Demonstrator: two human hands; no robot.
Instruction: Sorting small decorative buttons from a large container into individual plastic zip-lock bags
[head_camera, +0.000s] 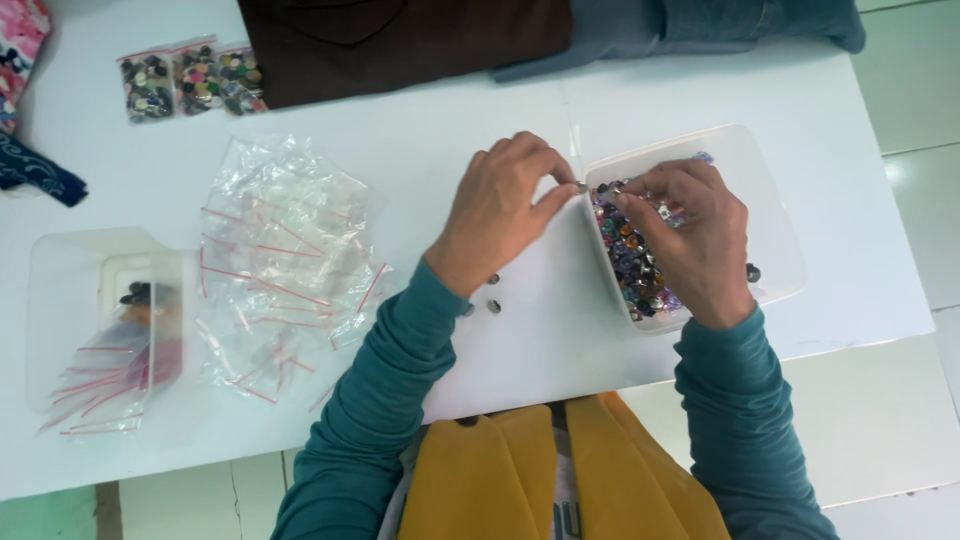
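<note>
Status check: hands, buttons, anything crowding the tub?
Left hand pinching one small button at the tub rim. Right hand fingers down in the mixed buttons, grip unclear. Clear tub unobstructed; two loose buttons beside left wrist.

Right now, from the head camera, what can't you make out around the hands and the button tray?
- Right hand: covers part of the tray, so the buttons beneath it are hidden.
- Left hand: pinches something tiny at the fingertips; too small to tell its kind.
- Container at left: cloudy plastic blurs its contents.
- Three filled bags at the far edge: single buttons too small to distinguish.
- Dark cloth: cut off by the top edge.
</note>
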